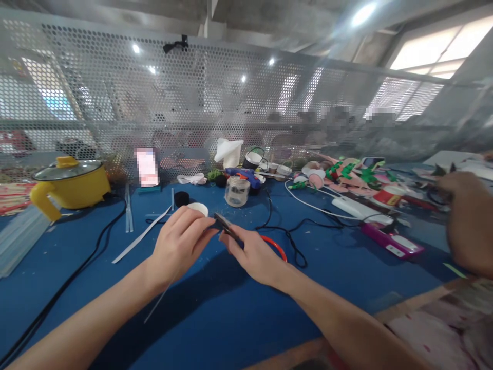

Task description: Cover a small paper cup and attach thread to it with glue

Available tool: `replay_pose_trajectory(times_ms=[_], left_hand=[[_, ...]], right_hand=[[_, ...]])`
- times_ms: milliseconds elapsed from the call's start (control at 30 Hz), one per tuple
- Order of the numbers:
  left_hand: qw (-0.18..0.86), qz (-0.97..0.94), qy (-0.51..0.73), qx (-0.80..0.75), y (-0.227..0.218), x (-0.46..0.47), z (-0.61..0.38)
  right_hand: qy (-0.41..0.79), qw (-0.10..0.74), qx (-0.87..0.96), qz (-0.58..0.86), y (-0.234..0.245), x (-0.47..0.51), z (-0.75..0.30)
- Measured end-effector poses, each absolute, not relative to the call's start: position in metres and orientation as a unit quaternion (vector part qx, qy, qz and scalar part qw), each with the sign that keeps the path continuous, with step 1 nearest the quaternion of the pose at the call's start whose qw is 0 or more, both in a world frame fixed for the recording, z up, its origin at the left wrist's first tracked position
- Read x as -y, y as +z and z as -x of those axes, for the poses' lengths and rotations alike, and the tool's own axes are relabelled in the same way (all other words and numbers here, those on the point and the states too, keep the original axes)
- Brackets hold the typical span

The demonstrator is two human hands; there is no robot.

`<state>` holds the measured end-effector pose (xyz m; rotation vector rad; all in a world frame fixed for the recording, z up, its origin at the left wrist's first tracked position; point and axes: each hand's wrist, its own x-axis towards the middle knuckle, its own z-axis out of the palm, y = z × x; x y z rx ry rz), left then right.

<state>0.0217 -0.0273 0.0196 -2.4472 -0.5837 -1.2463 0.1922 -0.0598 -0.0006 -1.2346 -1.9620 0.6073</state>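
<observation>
My left hand (183, 239) is closed in a pinch above the blue table (239, 318). A thin, pale strip (157, 304) trails down from under it. What sits between the fingertips is small, dark and hard to make out. My right hand (256, 254) is closed around scissors, whose dark blades (226, 226) point up at the left fingertips; a red handle loop (278, 247) shows behind the hand. A white round piece (198, 208) is partly hidden behind my left hand, near a black round piece (181, 198). Beyond the fingertips stands a clear jar (236, 192).
A yellow electric pot (77, 187) stands at the left, its black cord crossing the table. A blue glue gun (246, 176) lies behind the jar. At the right are a purple power strip (393, 242), cables, pink and green craft pieces (346, 177) and another person's arm (468, 221).
</observation>
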Motion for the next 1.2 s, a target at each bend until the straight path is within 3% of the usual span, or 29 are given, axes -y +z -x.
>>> replay_pose_trajectory(times_ms=[233,633,733,900,1000,1100,1200], left_hand=[[0.228,0.851,-0.425,0.209,0.024,0.026,-0.019],[0.201,0.862,-0.424,0.193,0.018,0.023,-0.019],[0.057,0.852,-0.459,0.244,0.017,0.026,-0.022],[-0.501,0.643,-0.438,0.378,0.022,0.034,-0.031],[-0.678,0.519,-0.383,0.351,0.024,0.035,-0.034],[-0.614,0.568,-0.394,0.382,0.022,0.035,-0.033],[-0.343,0.745,-0.405,0.404,0.02,0.035,-0.029]], right_hand=[[0.238,0.346,0.775,0.472,-0.006,0.063,-0.188],[0.227,0.339,0.77,0.49,-0.006,0.061,-0.187],[0.198,0.348,0.774,0.491,-0.008,0.06,-0.185],[0.104,0.396,0.77,0.489,-0.014,0.056,-0.185],[0.064,0.407,0.77,0.487,-0.016,0.054,-0.187],[0.117,0.392,0.761,0.504,-0.011,0.052,-0.19],[0.189,0.371,0.732,0.54,-0.003,0.051,-0.194]])
